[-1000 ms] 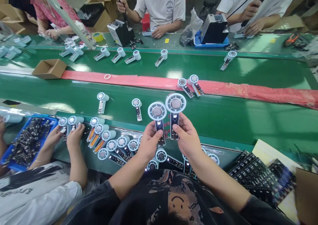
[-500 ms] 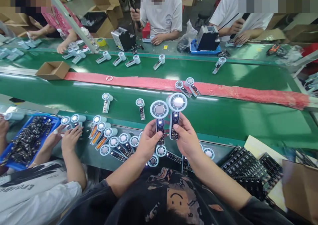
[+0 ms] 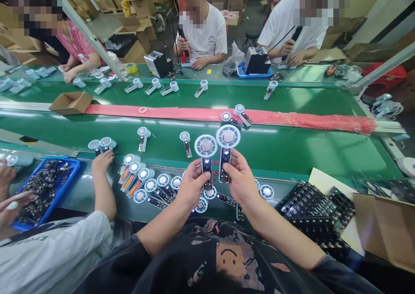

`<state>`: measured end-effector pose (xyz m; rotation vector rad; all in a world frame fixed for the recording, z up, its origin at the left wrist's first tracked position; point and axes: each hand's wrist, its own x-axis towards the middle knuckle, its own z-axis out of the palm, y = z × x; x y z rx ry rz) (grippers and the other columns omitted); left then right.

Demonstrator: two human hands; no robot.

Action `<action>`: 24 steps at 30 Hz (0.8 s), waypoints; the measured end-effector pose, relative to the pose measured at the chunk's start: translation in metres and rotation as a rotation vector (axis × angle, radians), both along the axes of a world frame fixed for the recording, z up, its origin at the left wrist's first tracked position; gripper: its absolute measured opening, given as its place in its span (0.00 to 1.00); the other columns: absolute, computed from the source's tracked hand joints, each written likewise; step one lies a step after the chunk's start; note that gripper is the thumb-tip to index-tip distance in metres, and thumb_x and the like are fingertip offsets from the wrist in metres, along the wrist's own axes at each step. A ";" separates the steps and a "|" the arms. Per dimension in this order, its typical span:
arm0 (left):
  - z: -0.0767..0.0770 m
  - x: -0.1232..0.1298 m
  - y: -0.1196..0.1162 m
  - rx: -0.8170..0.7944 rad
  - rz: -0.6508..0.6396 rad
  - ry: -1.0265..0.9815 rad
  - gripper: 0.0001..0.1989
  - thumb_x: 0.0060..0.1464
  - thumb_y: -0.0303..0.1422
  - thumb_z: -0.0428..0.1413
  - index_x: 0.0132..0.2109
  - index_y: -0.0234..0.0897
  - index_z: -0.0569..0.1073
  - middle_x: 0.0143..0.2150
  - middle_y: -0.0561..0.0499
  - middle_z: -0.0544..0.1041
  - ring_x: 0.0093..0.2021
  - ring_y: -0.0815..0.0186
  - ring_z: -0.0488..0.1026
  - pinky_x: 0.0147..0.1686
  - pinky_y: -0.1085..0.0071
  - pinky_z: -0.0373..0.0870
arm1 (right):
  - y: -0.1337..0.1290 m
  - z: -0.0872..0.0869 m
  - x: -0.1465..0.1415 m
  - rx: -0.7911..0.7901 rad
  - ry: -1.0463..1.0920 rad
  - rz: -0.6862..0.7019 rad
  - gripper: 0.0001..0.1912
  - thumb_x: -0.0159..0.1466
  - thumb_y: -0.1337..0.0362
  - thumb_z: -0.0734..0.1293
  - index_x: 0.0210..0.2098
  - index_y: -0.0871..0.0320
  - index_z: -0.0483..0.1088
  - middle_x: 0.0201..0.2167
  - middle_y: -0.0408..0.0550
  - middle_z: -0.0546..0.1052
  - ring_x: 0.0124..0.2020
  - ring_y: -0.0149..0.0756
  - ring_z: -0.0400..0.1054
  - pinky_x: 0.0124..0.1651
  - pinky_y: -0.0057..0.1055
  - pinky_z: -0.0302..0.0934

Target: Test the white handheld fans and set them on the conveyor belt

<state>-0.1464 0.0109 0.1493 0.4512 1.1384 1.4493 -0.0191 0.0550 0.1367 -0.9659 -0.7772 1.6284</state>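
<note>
My left hand [image 3: 193, 184] is closed around a light-blue handheld fan [image 3: 206, 146], thumb on the dark circuit board in its handle. A second fan [image 3: 228, 136] is gripped the same way by my right hand [image 3: 239, 177]. Both fans stand upright side by side, round heads up, with a small white light showing on each board. Below and left of my hands, several similar fans [image 3: 163, 180] lie on the bench, boards exposed. One more fan [image 3: 266, 192] lies right of my right wrist.
Circuit board panels [image 3: 308, 203] lie at the right beside a cardboard box [image 3: 385, 225]. A blue tray [image 3: 76, 168] of small boards stands left, near a co-worker's hand. Green conveyors carry fans around a pink strip [image 3: 292, 117]; people work opposite.
The view has tilted up slightly. At the left, a co-worker's hand has moved two fans forward towards the belt, while the other hand has shifted to the blue tray. Both my hands keep their fans.
</note>
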 end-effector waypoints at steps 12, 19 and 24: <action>0.005 -0.004 -0.013 0.031 -0.058 -0.007 0.34 0.34 0.38 0.76 0.49 0.42 0.71 0.47 0.49 0.83 0.46 0.60 0.80 0.50 0.64 0.75 | -0.025 0.008 -0.008 0.021 0.076 0.099 0.31 0.55 0.55 0.76 0.57 0.46 0.72 0.54 0.46 0.79 0.58 0.45 0.71 0.65 0.49 0.61; -0.008 -0.012 -0.030 -0.104 -0.010 0.019 0.42 0.30 0.34 0.77 0.52 0.43 0.67 0.43 0.50 0.83 0.44 0.56 0.82 0.50 0.59 0.76 | -0.032 -0.026 -0.006 0.194 -0.194 0.302 0.38 0.55 0.44 0.77 0.62 0.44 0.71 0.69 0.47 0.66 0.70 0.48 0.57 0.72 0.52 0.48; -0.006 -0.032 -0.044 -0.212 0.035 0.016 0.43 0.27 0.36 0.78 0.51 0.41 0.67 0.40 0.46 0.84 0.39 0.51 0.84 0.40 0.61 0.79 | 0.093 -0.068 0.025 0.149 -0.676 0.072 0.21 0.53 0.48 0.79 0.39 0.54 0.78 0.52 0.52 0.78 0.59 0.50 0.69 0.68 0.53 0.56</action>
